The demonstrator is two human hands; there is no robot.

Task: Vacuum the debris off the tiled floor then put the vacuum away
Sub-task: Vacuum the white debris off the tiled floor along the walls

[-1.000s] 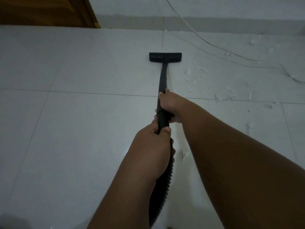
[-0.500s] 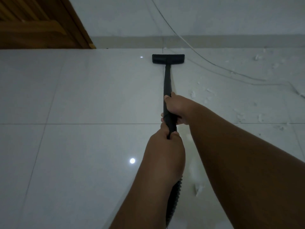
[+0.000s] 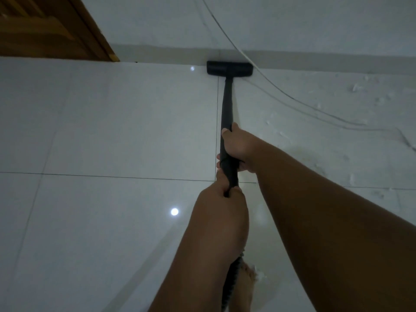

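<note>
A black vacuum wand (image 3: 227,104) runs straight ahead across the white tiled floor (image 3: 112,131). Its flat black floor head (image 3: 229,68) rests against the skirting at the foot of the far wall. My right hand (image 3: 238,147) grips the wand higher up, and my left hand (image 3: 221,199) grips it just below, both closed around it. The ribbed black hose (image 3: 231,280) hangs down behind my left forearm. White scraps of debris (image 3: 279,131) lie scattered on the tiles to the right of the wand.
A thin cable (image 3: 281,91) comes down the wall past the floor head and trails right across the floor. A wooden door (image 3: 45,28) stands at the top left. A bare foot (image 3: 245,284) shows under my arms, with a white scrap (image 3: 258,273) beside it.
The floor head has slid forward across the tile until it meets the wall. Both hands kept their hold on the wand. The view has tilted up toward the wall.
</note>
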